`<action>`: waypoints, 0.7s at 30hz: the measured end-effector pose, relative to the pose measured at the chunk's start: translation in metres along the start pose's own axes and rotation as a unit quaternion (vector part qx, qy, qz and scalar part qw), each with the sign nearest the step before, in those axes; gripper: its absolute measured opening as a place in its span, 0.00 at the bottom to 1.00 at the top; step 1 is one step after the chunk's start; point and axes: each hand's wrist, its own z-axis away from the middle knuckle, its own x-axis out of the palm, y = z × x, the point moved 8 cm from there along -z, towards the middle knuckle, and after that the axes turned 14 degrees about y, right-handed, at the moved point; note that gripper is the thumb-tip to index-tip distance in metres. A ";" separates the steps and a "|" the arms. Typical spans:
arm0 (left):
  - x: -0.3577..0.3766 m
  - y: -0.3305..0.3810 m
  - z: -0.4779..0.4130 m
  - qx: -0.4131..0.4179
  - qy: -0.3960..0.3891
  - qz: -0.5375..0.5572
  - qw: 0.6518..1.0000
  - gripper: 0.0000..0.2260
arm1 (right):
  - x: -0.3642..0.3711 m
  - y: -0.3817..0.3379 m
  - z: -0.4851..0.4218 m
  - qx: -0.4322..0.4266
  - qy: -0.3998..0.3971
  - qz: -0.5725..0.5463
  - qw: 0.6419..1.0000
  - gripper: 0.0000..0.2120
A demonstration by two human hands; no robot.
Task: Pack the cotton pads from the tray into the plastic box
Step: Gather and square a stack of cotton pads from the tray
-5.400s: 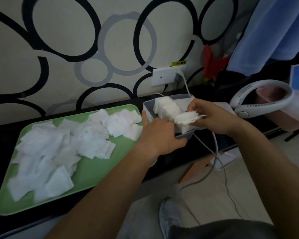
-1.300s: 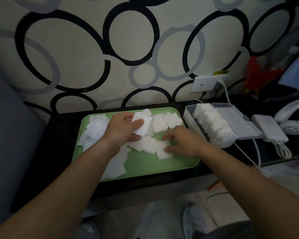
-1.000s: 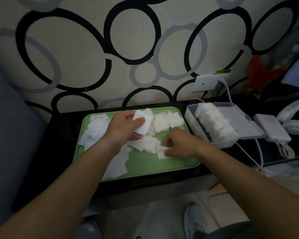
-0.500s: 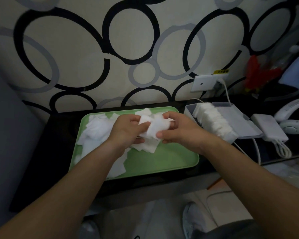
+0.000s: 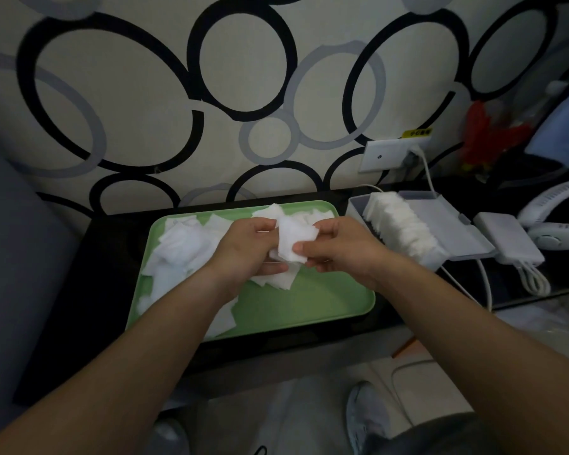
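Table point(image 5: 109, 254) carries green tray point(image 5: 312, 310), loose cotton pads point(image 5: 181, 244) heaped at its left, and open plastic box point(image 5: 355, 208) just right, part-filled. Above tray, left hand point(image 5: 247, 247) and right hand point(image 5: 339, 247) meet, fingers of both pinching a small stack point(image 5: 293, 238): gathering step. Next, likely: carry it right, slot upright.

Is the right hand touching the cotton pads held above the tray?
Touching. The head view shows the right hand pinching the cotton pads, thumb on their front.
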 end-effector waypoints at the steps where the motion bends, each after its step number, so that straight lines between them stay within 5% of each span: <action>1: 0.001 0.000 0.001 -0.002 -0.004 0.003 1.000 0.08 | -0.001 0.000 -0.001 -0.002 0.008 0.008 1.000 0.10; 9: -0.013 -0.001 0.005 -0.062 0.026 0.046 0.997 0.13 | 0.012 -0.004 -0.004 -0.016 0.019 0.055 0.998 0.13; 13: -0.031 0.003 0.006 0.006 0.033 -0.001 0.999 0.09 | 0.024 -0.011 -0.006 -0.041 0.033 0.076 0.996 0.11; 17: -0.070 0.008 0.000 0.023 0.120 0.018 0.992 0.07 | 0.025 -0.015 -0.018 -0.118 0.101 0.189 0.970 0.08; 21: -0.105 0.010 -0.005 0.038 0.168 0.025 0.985 0.09 | 0.044 -0.007 -0.021 -0.135 0.049 0.304 0.942 0.06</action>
